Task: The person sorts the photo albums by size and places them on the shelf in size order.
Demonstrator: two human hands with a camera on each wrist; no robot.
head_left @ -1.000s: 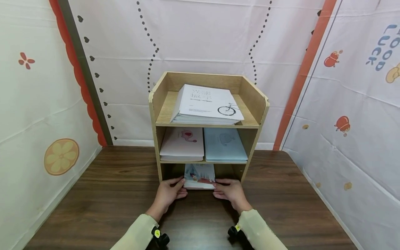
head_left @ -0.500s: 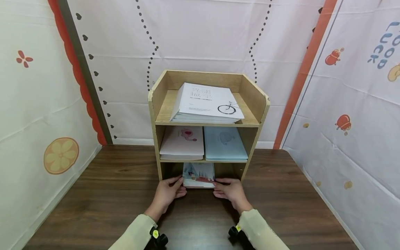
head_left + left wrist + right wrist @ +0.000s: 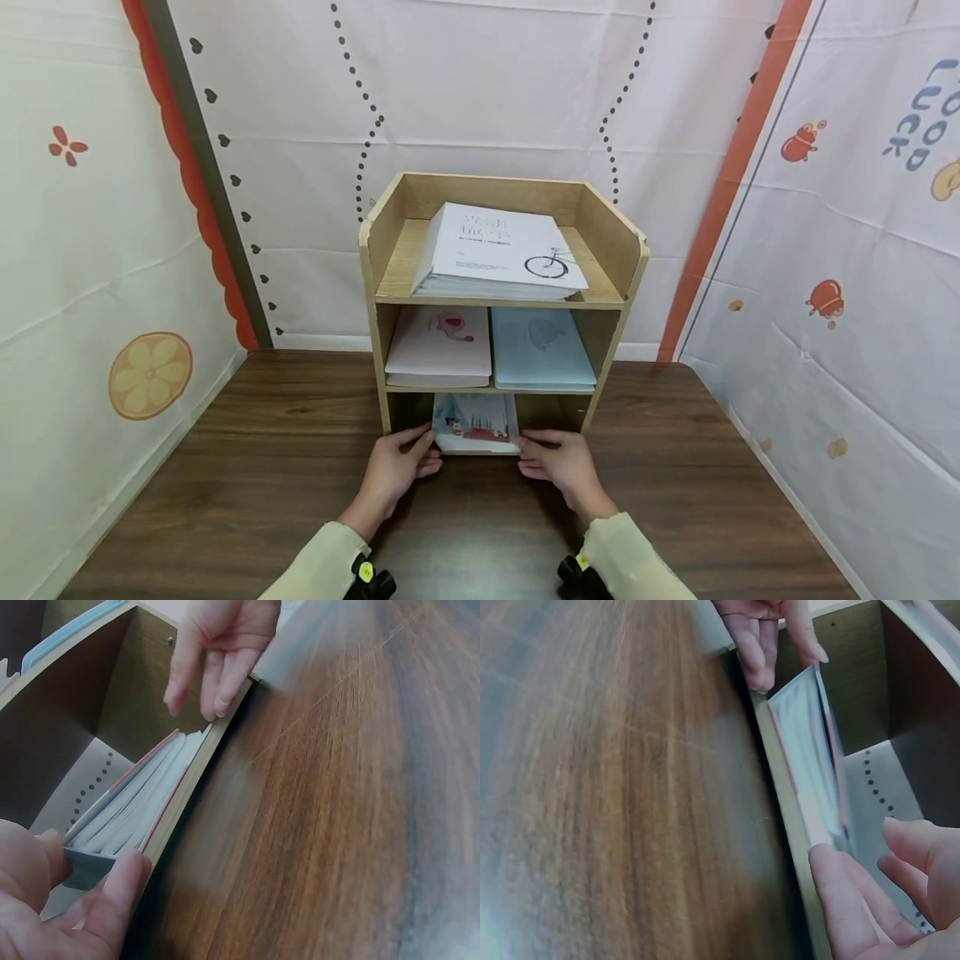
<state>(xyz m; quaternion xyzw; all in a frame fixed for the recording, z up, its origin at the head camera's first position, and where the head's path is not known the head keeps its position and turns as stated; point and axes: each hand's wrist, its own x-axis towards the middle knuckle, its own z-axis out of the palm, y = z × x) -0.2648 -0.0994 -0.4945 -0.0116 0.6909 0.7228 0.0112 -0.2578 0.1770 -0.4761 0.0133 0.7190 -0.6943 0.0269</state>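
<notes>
A picture-covered book lies in the bottom compartment of the wooden shelf, its page edges toward the front. My left hand pinches the book's left end. In the left wrist view its thumb and fingers lie on either side of the dark spine, and the white pages fan out. My right hand is at the book's right end. The right wrist view shows the fingertips at the lower edge of the book, with the thumb held apart from it.
The middle level holds pink booklets on the left and light blue ones on the right. A thick white book stack sits on top. The shelf stands on a dark wooden table, with printed cloth behind it.
The book's left end has shifted to the left along with my left hand, and more of its cover shows. My right hand has moved slightly to the right.
</notes>
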